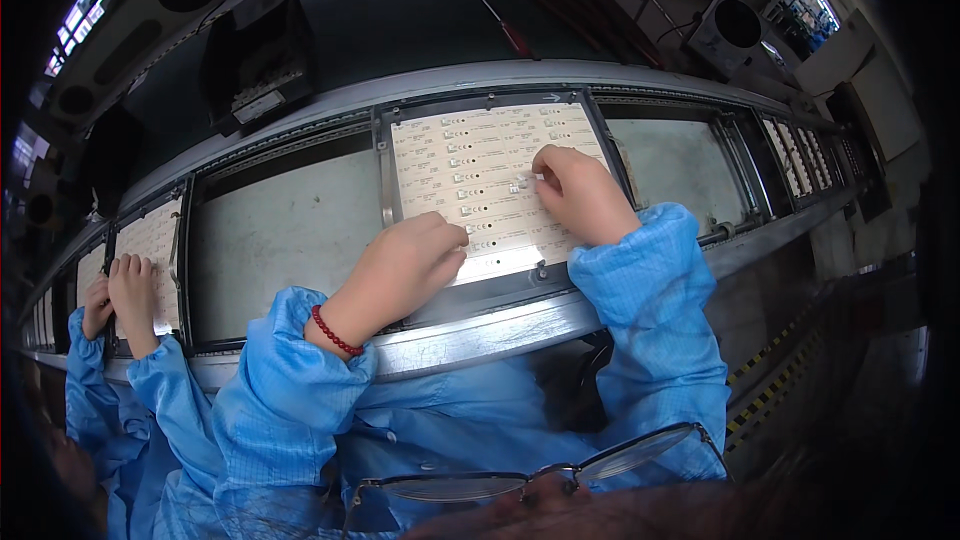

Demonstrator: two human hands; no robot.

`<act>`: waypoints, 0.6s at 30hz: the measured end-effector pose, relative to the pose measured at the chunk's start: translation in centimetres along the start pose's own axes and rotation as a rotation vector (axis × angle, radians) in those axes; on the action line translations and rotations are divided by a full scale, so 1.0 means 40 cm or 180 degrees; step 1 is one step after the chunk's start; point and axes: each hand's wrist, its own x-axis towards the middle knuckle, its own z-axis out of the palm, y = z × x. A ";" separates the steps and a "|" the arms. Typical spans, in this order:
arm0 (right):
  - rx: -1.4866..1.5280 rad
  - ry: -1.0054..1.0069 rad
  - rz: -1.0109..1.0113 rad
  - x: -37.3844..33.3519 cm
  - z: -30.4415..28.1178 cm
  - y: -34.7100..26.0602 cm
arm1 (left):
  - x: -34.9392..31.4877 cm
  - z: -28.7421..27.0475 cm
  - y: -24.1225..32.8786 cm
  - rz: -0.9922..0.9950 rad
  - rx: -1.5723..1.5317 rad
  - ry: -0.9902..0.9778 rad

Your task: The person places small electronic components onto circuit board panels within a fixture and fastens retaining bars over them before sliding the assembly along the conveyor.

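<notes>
A white circuit board panel (420, 198), printed with rows of small marks, lies in a dark carrier frame (388, 175) in front of me. Small white connectors (464, 194) sit in a column along its middle. My left hand (405, 265), wearing a red bead bracelet (336, 331), is closed at the panel's lower left part, its fingertips pinched beside that column; what they hold is too small to make out. Over the panel's right half, my right hand (583, 197) is closed with a small white part (519, 184) at its fingertips.
The carrier sits on a conveyor with metal rails (480, 337). To the left, a co-worker's hands (133, 290) rest on another panel (150, 232). Beyond the far rail are a black parts bin (258, 60) and a screwdriver (515, 38). More panels (795, 155) stand at the right.
</notes>
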 end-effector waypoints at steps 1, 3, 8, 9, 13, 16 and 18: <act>0.0187 0.0064 -0.0028 -0.003 -0.001 -0.008 | 0.000 0.000 -0.003 -0.0012 0.0000 -0.0006; 0.0380 0.0118 -0.0065 -0.016 -0.003 -0.034 | -0.003 -0.001 -0.004 -0.0030 0.0028 0.0062; 0.1032 -0.0248 -0.0731 -0.081 0.018 -0.103 | -0.006 -0.002 -0.016 0.0009 0.0117 0.0100; 0.1202 -0.0427 -0.0689 -0.092 0.024 -0.117 | -0.007 0.000 -0.013 -0.0156 -0.0066 0.0132; 0.0888 -0.0496 -0.1029 -0.105 0.069 -0.121 | -0.017 0.003 -0.020 -0.0187 0.0013 0.0219; 0.0768 -0.0360 -0.1257 -0.110 0.071 -0.135 | -0.020 0.000 -0.028 -0.0091 0.0101 0.0212; 0.0755 -0.0334 -0.1229 -0.113 0.080 -0.138 | -0.019 -0.007 -0.024 -0.0073 0.0055 0.0277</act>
